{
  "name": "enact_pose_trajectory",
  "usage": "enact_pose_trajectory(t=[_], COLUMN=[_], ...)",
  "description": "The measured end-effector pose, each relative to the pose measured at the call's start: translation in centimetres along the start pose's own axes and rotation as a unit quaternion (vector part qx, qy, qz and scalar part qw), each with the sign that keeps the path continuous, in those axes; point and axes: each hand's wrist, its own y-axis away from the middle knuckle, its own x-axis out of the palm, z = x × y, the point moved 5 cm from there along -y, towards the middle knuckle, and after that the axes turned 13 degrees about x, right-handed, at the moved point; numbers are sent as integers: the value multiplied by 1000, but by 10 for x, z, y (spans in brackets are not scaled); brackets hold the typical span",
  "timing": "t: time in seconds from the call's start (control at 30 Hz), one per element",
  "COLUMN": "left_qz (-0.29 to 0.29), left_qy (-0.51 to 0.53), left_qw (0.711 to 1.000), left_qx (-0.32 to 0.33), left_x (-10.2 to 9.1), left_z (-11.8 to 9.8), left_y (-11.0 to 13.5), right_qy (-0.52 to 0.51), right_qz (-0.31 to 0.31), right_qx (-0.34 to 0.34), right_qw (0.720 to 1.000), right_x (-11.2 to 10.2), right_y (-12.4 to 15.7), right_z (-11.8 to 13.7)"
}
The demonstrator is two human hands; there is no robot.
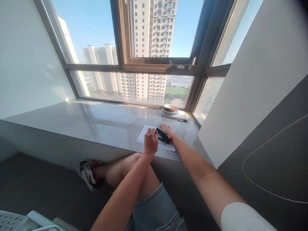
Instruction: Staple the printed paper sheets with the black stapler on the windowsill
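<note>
A black, flat-looking case-like object (163, 136) with pale markings and an orange-red spot at its right end rests over a printed sheet of paper (141, 138) on the window ledge. My left hand (151, 141) is closed at the object's left end, fingers curled together; what they pinch is hidden. Just behind the object, my right hand (166, 129) lies with its fingers stretched forward on the ledge, its wrist beside the orange-red end. From this angle I cannot tell whether the right hand touches the object.
Stacked plates or dishes (170, 110) stand at the ledge's back right corner, with a small dark item (183, 121) before them. The glossy ledge (96, 122) runs left below the window. A pale perforated chair (14, 221) shows at lower left. My bent leg is under the ledge edge.
</note>
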Motion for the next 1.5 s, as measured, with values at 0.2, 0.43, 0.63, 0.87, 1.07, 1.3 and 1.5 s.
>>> enact_pose_trajectory(t=[0.2, 0.43, 0.63, 0.87, 1.07, 1.3, 1.5], left_qz=[3, 24, 15, -30, 28, 164, 250], left_qy=[20, 7, -3, -13, -75, -192, -237], left_qw=[1000, 1000, 1000, 998, 992, 954, 930], left_qx=[-3, 2, 10, -58, -101, -159, -128], left_x=[5, 18, 13, -4, 15, 32, 39], left_z=[4, 8, 17, 32, 45, 52, 46], left_y=[6, 4, 5, 2, 7, 14, 14], right_qy=[-29, -44, -30, -19, -34, -61, -99], right_qz=[-35, 1, -8, -47, -88, -110, -186], right_qx=[-10, -86, -70, -46, -46, -66, -49], right_qw=[999, 995, 997, 998, 994, 990, 976], right_x=[41, 50, 39, 18, -9, -31, -49], right_y=[-30, -29, -9, 27, 53, 63, 72], right_z=[83, 115, 101, 55, -11, -53, -45])
